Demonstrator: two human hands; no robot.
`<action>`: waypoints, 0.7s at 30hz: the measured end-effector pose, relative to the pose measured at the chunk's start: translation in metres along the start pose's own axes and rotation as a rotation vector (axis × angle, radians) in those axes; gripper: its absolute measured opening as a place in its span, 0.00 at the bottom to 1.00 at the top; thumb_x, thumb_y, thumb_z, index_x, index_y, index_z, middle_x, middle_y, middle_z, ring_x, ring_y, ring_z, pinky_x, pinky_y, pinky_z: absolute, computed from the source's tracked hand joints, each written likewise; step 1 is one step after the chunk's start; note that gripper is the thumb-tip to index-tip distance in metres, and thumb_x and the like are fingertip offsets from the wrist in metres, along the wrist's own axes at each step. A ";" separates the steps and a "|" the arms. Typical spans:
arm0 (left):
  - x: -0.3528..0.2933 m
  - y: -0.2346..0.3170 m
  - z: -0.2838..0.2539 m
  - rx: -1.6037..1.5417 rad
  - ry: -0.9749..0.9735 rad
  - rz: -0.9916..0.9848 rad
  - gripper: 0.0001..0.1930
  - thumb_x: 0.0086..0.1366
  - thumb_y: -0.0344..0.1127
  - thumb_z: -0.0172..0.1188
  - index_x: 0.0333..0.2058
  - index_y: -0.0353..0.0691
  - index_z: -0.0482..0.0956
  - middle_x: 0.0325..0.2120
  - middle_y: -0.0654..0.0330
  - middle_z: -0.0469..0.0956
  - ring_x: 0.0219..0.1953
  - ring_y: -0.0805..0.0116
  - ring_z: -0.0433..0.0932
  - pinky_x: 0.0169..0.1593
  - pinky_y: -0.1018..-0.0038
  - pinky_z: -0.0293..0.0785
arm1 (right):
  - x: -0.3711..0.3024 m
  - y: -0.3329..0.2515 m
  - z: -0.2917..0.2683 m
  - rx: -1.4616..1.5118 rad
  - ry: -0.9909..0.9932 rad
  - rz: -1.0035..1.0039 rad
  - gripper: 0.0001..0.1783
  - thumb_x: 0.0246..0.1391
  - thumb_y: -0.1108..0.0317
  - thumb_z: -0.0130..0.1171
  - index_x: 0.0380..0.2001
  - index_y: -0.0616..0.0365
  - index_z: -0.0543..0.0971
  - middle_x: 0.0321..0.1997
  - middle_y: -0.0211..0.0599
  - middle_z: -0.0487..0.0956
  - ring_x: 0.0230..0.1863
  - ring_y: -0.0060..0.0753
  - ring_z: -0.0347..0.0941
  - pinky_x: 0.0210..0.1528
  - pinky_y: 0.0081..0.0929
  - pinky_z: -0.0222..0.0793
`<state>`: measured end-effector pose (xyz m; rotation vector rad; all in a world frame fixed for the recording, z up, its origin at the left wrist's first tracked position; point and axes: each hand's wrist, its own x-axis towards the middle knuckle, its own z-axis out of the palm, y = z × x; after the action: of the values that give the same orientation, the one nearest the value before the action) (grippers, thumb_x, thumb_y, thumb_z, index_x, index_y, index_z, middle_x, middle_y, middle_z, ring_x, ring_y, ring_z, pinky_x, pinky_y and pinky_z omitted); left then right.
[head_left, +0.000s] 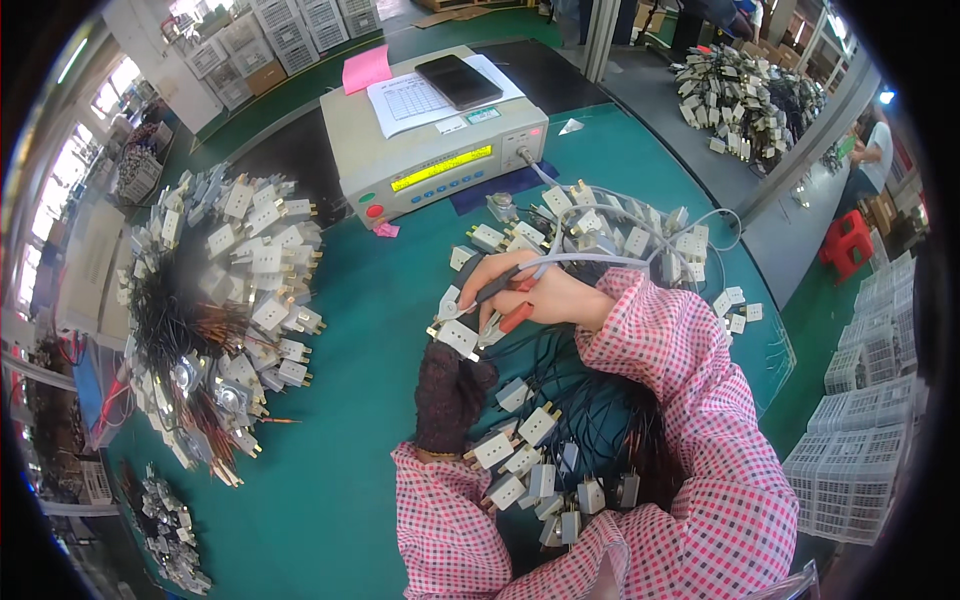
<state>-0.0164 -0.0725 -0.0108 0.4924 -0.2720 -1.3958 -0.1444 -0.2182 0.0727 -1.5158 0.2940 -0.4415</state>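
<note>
Pinching a white plug (pixel 458 337) near the counter's (pixel 330 470) middle, the gloved left hand (pixel 447 392) holds it just left of the right hand (pixel 540 297), whose fingers close around a red-tipped probe (pixel 497 292) slanting down-left toward it.

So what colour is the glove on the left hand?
Dark maroon knit glove, covering the left hand; clearest in the head view.

Green table (pixel 340 470) open between plug heaps (pixel 225 300)
</note>
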 end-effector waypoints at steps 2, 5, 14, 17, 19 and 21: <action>0.002 -0.005 -0.012 -0.010 -0.012 -0.002 0.18 0.64 0.42 0.55 0.50 0.43 0.69 0.42 0.66 0.74 0.39 0.73 0.72 0.35 0.72 0.71 | 0.000 0.002 0.000 -0.025 -0.001 -0.014 0.15 0.42 0.82 0.48 0.35 0.63 0.78 0.34 0.36 0.78 0.31 0.28 0.78 0.32 0.19 0.71; 0.002 -0.006 -0.014 0.007 -0.019 -0.008 0.18 0.64 0.43 0.55 0.50 0.43 0.69 0.42 0.65 0.74 0.39 0.72 0.72 0.34 0.72 0.71 | -0.001 -0.001 0.000 -0.111 0.010 -0.030 0.15 0.43 0.82 0.47 0.35 0.63 0.79 0.34 0.36 0.78 0.31 0.28 0.78 0.31 0.19 0.71; 0.005 -0.004 -0.003 0.018 -0.063 0.013 0.19 0.64 0.44 0.55 0.51 0.42 0.68 0.44 0.63 0.73 0.39 0.71 0.73 0.34 0.73 0.71 | -0.001 -0.003 -0.001 -0.147 0.055 -0.019 0.15 0.42 0.80 0.48 0.34 0.61 0.79 0.32 0.34 0.79 0.27 0.24 0.75 0.30 0.19 0.69; 0.001 0.001 0.001 0.051 -0.018 0.057 0.20 0.65 0.44 0.54 0.51 0.42 0.67 0.43 0.63 0.73 0.38 0.70 0.73 0.34 0.72 0.71 | 0.004 -0.004 0.001 -0.167 0.025 -0.100 0.16 0.41 0.80 0.47 0.34 0.61 0.79 0.32 0.34 0.79 0.28 0.24 0.75 0.29 0.19 0.68; 0.004 -0.004 0.000 0.051 0.013 0.082 0.20 0.65 0.44 0.54 0.51 0.41 0.67 0.43 0.62 0.74 0.37 0.69 0.74 0.34 0.72 0.71 | 0.003 -0.002 0.002 -0.178 0.055 -0.081 0.16 0.41 0.80 0.47 0.34 0.61 0.79 0.32 0.34 0.79 0.27 0.24 0.75 0.29 0.19 0.68; 0.003 -0.002 0.002 0.088 -0.053 0.121 0.21 0.65 0.45 0.53 0.51 0.39 0.67 0.42 0.61 0.74 0.36 0.68 0.74 0.34 0.71 0.72 | 0.004 -0.004 0.007 -0.180 0.088 -0.078 0.16 0.40 0.81 0.47 0.33 0.61 0.80 0.31 0.32 0.78 0.28 0.23 0.74 0.30 0.19 0.68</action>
<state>-0.0185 -0.0760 -0.0106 0.5043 -0.4014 -1.2840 -0.1383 -0.2135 0.0769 -1.6908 0.3516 -0.5568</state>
